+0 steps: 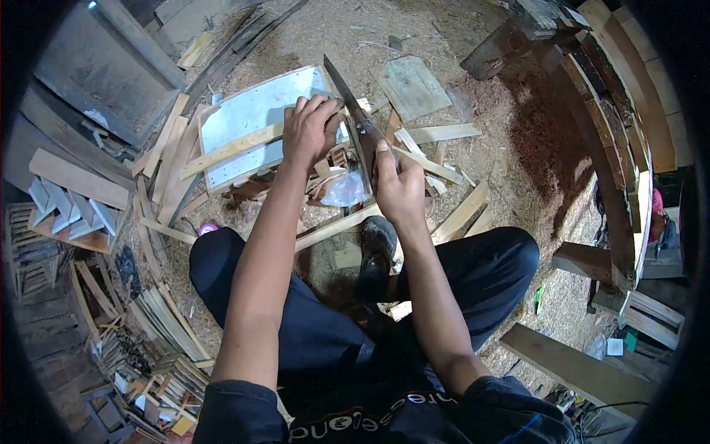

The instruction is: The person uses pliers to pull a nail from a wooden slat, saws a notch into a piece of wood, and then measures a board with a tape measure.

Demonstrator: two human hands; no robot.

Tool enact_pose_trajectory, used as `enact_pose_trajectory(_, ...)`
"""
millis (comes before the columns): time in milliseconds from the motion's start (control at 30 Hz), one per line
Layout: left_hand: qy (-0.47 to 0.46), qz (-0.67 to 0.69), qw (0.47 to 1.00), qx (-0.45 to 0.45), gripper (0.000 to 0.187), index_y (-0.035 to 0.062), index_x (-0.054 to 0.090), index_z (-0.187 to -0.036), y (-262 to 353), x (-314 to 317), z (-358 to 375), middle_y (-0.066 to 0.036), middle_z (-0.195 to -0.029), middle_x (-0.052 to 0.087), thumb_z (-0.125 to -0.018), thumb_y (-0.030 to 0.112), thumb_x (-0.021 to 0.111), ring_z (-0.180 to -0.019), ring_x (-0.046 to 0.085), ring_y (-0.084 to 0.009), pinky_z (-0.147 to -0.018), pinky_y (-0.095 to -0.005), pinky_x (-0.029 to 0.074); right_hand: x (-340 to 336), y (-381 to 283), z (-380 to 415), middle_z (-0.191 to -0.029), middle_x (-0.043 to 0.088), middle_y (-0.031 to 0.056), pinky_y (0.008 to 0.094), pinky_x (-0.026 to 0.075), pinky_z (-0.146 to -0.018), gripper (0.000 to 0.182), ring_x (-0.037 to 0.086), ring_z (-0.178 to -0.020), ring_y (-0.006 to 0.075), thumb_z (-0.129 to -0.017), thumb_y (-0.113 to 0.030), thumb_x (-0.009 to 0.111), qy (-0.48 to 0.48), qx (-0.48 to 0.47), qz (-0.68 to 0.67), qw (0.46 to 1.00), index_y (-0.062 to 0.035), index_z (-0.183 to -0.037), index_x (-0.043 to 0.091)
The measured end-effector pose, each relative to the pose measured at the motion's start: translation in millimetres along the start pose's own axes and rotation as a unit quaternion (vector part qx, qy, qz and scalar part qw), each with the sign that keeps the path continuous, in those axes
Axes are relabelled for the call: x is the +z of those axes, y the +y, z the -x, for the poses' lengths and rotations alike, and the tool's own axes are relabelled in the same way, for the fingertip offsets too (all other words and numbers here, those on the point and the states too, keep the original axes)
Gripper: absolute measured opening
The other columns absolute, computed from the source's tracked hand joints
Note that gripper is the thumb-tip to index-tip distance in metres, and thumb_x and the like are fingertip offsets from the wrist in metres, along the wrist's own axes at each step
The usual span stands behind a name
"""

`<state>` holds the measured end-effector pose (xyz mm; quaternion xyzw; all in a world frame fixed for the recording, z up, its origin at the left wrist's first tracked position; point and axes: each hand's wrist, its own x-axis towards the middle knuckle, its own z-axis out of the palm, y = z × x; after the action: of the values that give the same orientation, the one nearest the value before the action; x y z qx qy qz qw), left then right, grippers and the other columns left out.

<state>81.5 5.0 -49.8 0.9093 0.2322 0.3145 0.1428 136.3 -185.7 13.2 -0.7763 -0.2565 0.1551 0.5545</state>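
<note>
Clearly, both hands were occupied above the floor (310,41), which had many shavings on it. The grip of the right hand (400,185) was closed around the handle of a saw (347,98), and the blade pointed forward and a little to the left. The grip of the left hand (307,133) was clasping a wooden strip (229,152) from above; its underside was hidden, so I could not tell how firm this hold was. The strip lay slantwise across a white panel (248,103) and passed under the left hand, close to the saw blade. Whether the blade touched the wood, I could not tell. Below the saw there was a clear plastic bag (345,191). A dark shoe (378,248) stood nearer to the body, and a flat board (416,87) rested to the right of the blade.
</note>
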Motion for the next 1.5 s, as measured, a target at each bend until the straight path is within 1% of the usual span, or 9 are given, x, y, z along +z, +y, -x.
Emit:
enact_pose_trajectory(367, 0.002, -0.013, 1.000, -0.008, 0.026, 0.0193, 0.070, -0.114, 3, 1, 2, -0.001, -0.108, 0.065, -0.089, 0.028, 0.065, -0.104, 0.057, -0.0258, -0.088, -0.0443, 0.043, -6, -5, 22, -0.060, 0.059, 0.0114, 0.0364, 0.044, -0.054, 0.045, 0.052, -0.056, 0.0151, -0.102, -0.031, 0.056, -0.030, 0.012, -0.047, 0.998, 0.0080, -0.083, 0.066)
enact_pose_trajectory(500, 0.002, 0.000, 1.000, -0.014, 0.027, 0.0159, 0.069, -0.112, 2, 2, 0, -0.001, -0.107, 0.065, -0.087, 0.026, 0.068, -0.105, 0.057, -0.0257, -0.089, -0.0443, 0.043, -4, -9, 29, -0.058, 0.054, 0.0067, 0.0349, 0.041, -0.053, 0.044, 0.048, -0.057, 0.0127, -0.102, -0.031, 0.056, -0.003, -0.011, 0.007, 1.000, 0.0060, -0.078, 0.063)
enact_pose_trajectory(833, 0.018, 0.000, 1.000, -0.017, 0.032, 0.0095, 0.069, -0.109, 3, 3, 3, -0.004, -0.108, 0.064, -0.085, 0.031, 0.073, -0.107, 0.057, -0.0261, -0.090, -0.0453, 0.042, -17, 12, 55, -0.058, 0.050, 0.0025, 0.0325, 0.037, -0.052, 0.046, 0.044, -0.057, 0.0102, -0.102, -0.030, 0.055, -0.013, 0.035, -0.051, 0.998, 0.0076, -0.077, 0.062)
enact_pose_trajectory(867, 0.010, -0.002, 1.000, -0.017, 0.032, 0.0091, 0.070, -0.109, 5, 1, 3, -0.004, -0.108, 0.064, -0.085, 0.031, 0.073, -0.107, 0.057, -0.0259, -0.090, -0.0454, 0.042, -16, 11, 53, -0.057, 0.049, -0.0023, 0.0272, 0.032, -0.049, 0.046, 0.042, -0.054, 0.0064, -0.105, -0.029, 0.051, -0.012, 0.021, -0.056, 0.998, -0.0007, -0.069, 0.057)
enact_pose_trajectory(967, 0.002, -0.010, 1.000, -0.026, 0.032, 0.0087, 0.070, -0.109, 1, 5, 0, -0.003, -0.108, 0.064, -0.086, 0.031, 0.072, -0.107, 0.057, -0.0261, -0.091, -0.0454, 0.042, -17, 2, 42, -0.056, 0.049, -0.0024, 0.0274, 0.032, -0.048, 0.047, 0.043, -0.052, 0.0067, -0.105, -0.030, 0.052, -0.024, 0.054, -0.061, 0.996, -0.0011, -0.068, 0.057)
enact_pose_trajectory(1167, -0.004, -0.019, 0.999, -0.037, 0.034, 0.0075, 0.071, -0.111, 9, -3, -3, -0.005, -0.114, 0.065, -0.087, 0.031, 0.072, -0.108, 0.058, -0.0280, -0.090, -0.0443, 0.043, -30, 6, 52, -0.054, 0.049, -0.0022, 0.0281, 0.031, -0.046, 0.051, 0.042, -0.049, 0.0062, -0.104, -0.031, 0.052, -0.033, 0.003, -0.037, 0.999, -0.0017, -0.063, 0.056)
enact_pose_trajectory(1300, 0.007, -0.026, 0.999, -0.018, 0.031, 0.0129, 0.072, -0.111, 7, 1, 3, -0.002, -0.108, 0.064, -0.087, 0.032, 0.071, -0.105, 0.057, -0.0253, -0.089, -0.0443, 0.043, -29, 3, 63, -0.054, 0.047, -0.0025, 0.0285, 0.031, -0.047, 0.050, 0.042, -0.051, 0.0062, -0.104, -0.031, 0.053, -0.011, 0.061, -0.054, 0.997, -0.0013, -0.064, 0.056)
enact_pose_trajectory(1367, 0.008, -0.028, 1.000, -0.013, 0.031, 0.0128, 0.072, -0.111, 7, 1, 5, -0.002, -0.108, 0.064, -0.087, 0.032, 0.071, -0.105, 0.057, -0.0255, -0.088, -0.0444, 0.043, -22, -9, 42, -0.053, 0.046, 0.0033, 0.0341, 0.034, -0.048, 0.048, 0.041, -0.053, 0.0101, -0.101, -0.031, 0.057, -0.013, 0.041, -0.010, 0.999, 0.0061, -0.071, 0.059)
enact_pose_trajectory(1500, 0.011, -0.010, 1.000, -0.010, 0.029, 0.0116, 0.072, -0.108, 3, 0, -1, -0.003, -0.107, 0.064, -0.086, 0.030, 0.071, -0.106, 0.057, -0.0252, -0.089, -0.0449, 0.042, -5, -8, 25, -0.053, 0.047, 0.0035, 0.0350, 0.034, -0.047, 0.050, 0.040, -0.051, 0.0105, -0.101, -0.032, 0.057, 0.005, -0.007, -0.047, 0.999, 0.0063, -0.070, 0.059)
